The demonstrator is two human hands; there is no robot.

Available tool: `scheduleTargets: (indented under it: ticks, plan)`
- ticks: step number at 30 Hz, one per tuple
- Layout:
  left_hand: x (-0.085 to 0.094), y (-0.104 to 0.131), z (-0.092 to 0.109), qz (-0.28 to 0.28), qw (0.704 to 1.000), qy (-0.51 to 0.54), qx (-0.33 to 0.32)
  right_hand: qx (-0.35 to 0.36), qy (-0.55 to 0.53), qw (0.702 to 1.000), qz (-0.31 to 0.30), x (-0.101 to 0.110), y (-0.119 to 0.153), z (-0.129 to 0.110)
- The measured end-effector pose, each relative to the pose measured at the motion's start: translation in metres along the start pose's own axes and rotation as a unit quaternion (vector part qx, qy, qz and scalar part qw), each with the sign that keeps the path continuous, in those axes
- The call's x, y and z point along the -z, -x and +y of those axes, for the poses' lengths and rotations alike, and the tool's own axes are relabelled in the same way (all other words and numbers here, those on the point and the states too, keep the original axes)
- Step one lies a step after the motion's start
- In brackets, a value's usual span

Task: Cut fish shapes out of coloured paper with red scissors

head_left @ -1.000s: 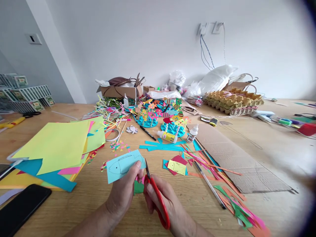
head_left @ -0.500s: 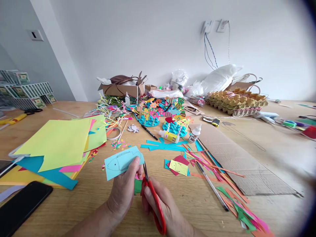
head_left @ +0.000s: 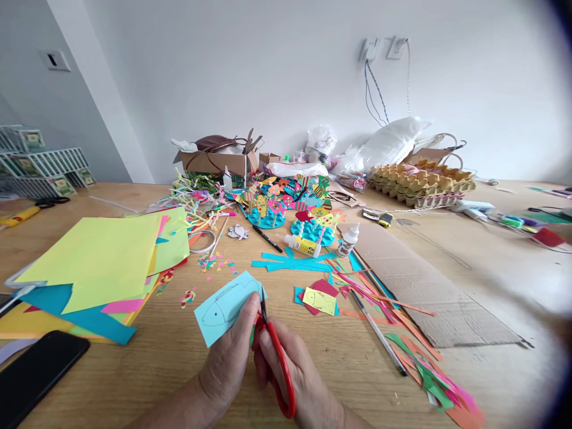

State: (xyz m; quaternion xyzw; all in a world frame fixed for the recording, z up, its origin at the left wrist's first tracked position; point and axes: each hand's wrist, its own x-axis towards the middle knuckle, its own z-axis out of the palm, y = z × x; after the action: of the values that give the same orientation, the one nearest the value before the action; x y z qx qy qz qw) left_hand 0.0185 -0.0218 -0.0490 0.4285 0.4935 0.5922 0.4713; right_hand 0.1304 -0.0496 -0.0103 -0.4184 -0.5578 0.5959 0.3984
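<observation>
My left hand (head_left: 230, 351) pinches a light blue paper (head_left: 227, 307) with a fish outlined on it, the thumb pressed on its right end. My right hand (head_left: 290, 363) is closed around the red handles of a pair of scissors (head_left: 286, 381). The dark blades meet the paper's right edge beside my left thumb. A bit of green paper shows between the hands, mostly hidden. Beyond them on the table lies a small yellow paper (head_left: 320, 300) with a drawn fish, on top of a dark red paper piece (head_left: 324, 288).
Yellow sheets (head_left: 89, 256) and a black phone (head_left: 42, 378) lie left. Ahead are blue strips (head_left: 290, 262), glue bottles (head_left: 347, 241) and colourful fish models (head_left: 313, 229). Right are a pen (head_left: 379, 333), paper scraps (head_left: 429, 375), a cardboard sheet (head_left: 429, 286) and stacked egg trays (head_left: 420, 185).
The blue paper has tilted, its left end lower and its right end higher. The scissor blades now sit against its right edge. The whole view has shifted slightly.
</observation>
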Motion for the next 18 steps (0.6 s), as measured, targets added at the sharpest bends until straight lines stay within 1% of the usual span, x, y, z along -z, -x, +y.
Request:
scheduleTargets:
  ticks: [4, 9, 18]
  plan:
    - [0.003, 0.0, -0.007, -0.011, 1.0, 0.018, 0.014, 0.006, 0.002, 1.0, 0.0, 0.0, 0.0, 0.003]
    - [0.004, 0.0, -0.009, -0.017, 1.0, 0.019, 0.012, 0.008, 0.006, 1.0, 0.002, 0.0, 0.001, 0.007]
    - [0.007, -0.003, -0.014, -0.029, 0.999, 0.016, 0.041, 0.009, 0.008, 1.0, 0.002, 0.004, -0.003, 0.017]
